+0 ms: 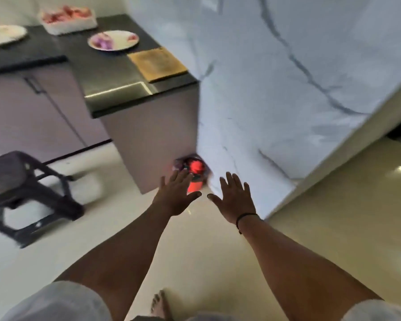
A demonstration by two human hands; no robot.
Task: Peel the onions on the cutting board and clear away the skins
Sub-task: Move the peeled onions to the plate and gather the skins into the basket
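Both hands are stretched out and down toward the floor, fingers spread and straight, and neither has hold of anything. The left hand [176,193] is just in front of a small bin [192,169] tucked on the floor at the foot of the bench cabinet, where it meets the marbled wall; the right hand [235,200] hovers just beside it, thumbs nearly meeting. A dark band circles the right wrist. The bin shows a blurred red and purple mass, which looks like onion skins, though motion blur keeps me from being sure.

By my reading, this is the clearing-away step: the empty, splayed hands over the bin suit skins just let go, or hands being shaken clean. The cutting board [157,64] lies bare on the near corner of the dark bench [107,72], well away from the hands. Just behind it a white plate [113,40] carries purple pieces, probably the peeled onions. Further back stand a white tray [67,18] of pink-red food and another plate [6,34].

The next move likely calls for straightening up and checking board and bench for stray skins.

A dark plastic stool [30,195] stands on the floor to the left. No label, brand or writing is readable anywhere.
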